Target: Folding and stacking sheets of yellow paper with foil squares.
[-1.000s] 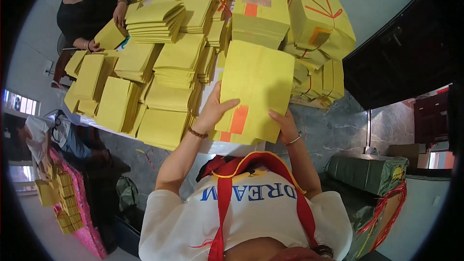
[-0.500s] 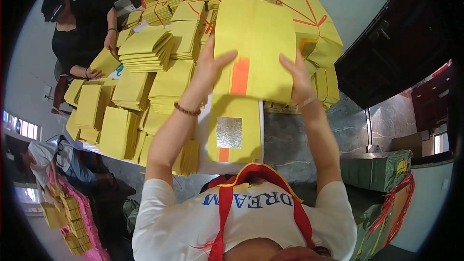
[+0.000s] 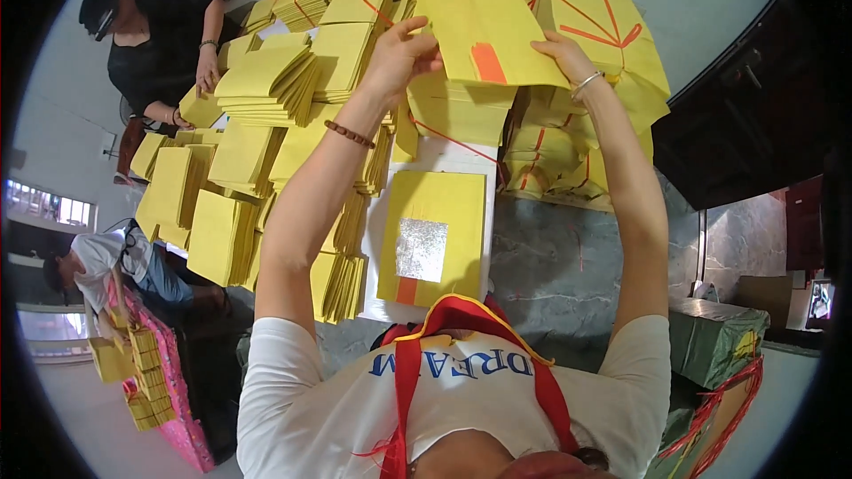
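Observation:
A yellow paper sheet or thin stack with an orange block is tilted above a yellow pile at the table's far end. My right hand grips its right near corner, thumb on top. At its left edge my left hand has its fingers bent and apart; whether they touch the paper is hard to tell. Beneath lies a pile of yellow paper, with a red string running out across the white table. Nearer me lies a yellow sheet with a silver square and an orange strip.
Folded yellow paper stacks crowd the left. String-tied yellow bundles stand far right. A co-worker in black handles paper at far left; another person works at a pink-covered table. Green wrapped packages stand at right.
The paper with the orange block has moved away from me, over the far pile. My left hand has shifted from its face to its left edge. The pile and red string beneath have come into view.

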Tool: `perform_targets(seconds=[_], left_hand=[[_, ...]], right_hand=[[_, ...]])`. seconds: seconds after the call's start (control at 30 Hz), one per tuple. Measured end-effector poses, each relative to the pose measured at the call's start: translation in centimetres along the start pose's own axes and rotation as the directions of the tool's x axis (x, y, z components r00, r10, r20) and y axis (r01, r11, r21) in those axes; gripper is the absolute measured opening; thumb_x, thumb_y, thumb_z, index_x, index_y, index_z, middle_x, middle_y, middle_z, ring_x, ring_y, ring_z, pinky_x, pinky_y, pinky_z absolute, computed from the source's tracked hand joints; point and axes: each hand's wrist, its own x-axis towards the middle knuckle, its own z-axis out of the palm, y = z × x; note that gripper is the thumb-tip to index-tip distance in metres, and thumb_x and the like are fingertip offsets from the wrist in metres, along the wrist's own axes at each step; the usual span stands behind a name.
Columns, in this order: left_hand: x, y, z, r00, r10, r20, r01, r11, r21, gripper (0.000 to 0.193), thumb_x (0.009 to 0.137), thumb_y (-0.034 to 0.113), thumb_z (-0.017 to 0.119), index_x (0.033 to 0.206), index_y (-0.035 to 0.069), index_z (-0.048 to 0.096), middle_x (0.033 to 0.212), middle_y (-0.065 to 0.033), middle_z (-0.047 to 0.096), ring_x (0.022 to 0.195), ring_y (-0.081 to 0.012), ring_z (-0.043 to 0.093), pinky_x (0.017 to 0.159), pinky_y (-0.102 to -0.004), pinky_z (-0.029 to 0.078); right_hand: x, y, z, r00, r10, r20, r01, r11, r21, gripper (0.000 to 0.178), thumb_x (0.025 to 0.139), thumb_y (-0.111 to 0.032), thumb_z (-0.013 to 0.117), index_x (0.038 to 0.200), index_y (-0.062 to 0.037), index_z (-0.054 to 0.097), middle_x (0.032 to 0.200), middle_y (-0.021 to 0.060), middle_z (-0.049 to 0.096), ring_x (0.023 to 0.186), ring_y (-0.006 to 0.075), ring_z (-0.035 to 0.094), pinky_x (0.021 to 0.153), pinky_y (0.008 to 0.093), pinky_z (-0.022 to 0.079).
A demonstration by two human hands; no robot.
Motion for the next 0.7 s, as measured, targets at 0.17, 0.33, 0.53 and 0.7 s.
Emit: perform_targets(seconds=[0.17,0.33,0.53,0.7], left_hand=[[0.8,0.2,-1.3,0.999,0.022,0.023,-0.027,0.969,0.245,0.028,0.08,0.012,0.051,0.104,-0.002,0.053,0.081,-0.0096,0.059,0.065,-0.0168,0.057,0.064,-0.0277,0.048],[0.0,0.0,-1.8,0.867,0.433,0.247,-0.435,0.414,0.8,0.028,0.078,0.025,0.056,0.098,0.005,0.06,0.099,-0.0118,0.056,0.087,-0.0263,0.053,0.078,-0.0357,0.042],[-1.9,0.8,-0.2,0.666,0.312,0.678,-0.713,-0.002,0.701,0.034,0.076,0.033,0.059,0.096,0.005,0.06,0.098,-0.0113,0.056,0.09,-0.0259,0.05,0.079,-0.0345,0.041],[-1.1,1.2,-1.0,0.707,0.279,0.65,-0.698,0.121,0.706,0.029,0.077,0.03,0.059,0.091,0.005,0.062,0.086,-0.0106,0.06,0.08,-0.024,0.053,0.071,-0.031,0.043]], right_hand=[[0.2,0.0,1.3,0.999,-0.013,-0.049,0.003,0.979,-0.202,0.035,0.079,-0.014,0.053,0.109,0.0042,0.049,0.093,0.0091,0.059,0.076,0.0136,0.059,0.066,0.0242,0.047],[0.0,0.2,2.1,0.995,0.018,-0.096,-0.019,1.0,-0.009,0.034,0.077,-0.013,0.054,0.106,0.0041,0.051,0.09,0.0095,0.059,0.074,0.0146,0.059,0.064,0.0251,0.047],[-0.5,0.5,2.4,0.995,0.008,-0.099,-0.009,1.0,-0.013,0.037,0.08,-0.019,0.053,0.109,0.0035,0.05,0.095,0.009,0.058,0.08,0.0142,0.058,0.067,0.0245,0.046],[-1.6,1.0,2.5,0.986,0.125,-0.106,-0.093,0.959,0.268,0.043,0.085,-0.03,0.049,0.114,0.001,0.046,0.101,0.0073,0.056,0.086,0.0133,0.056,0.072,0.0234,0.045]])
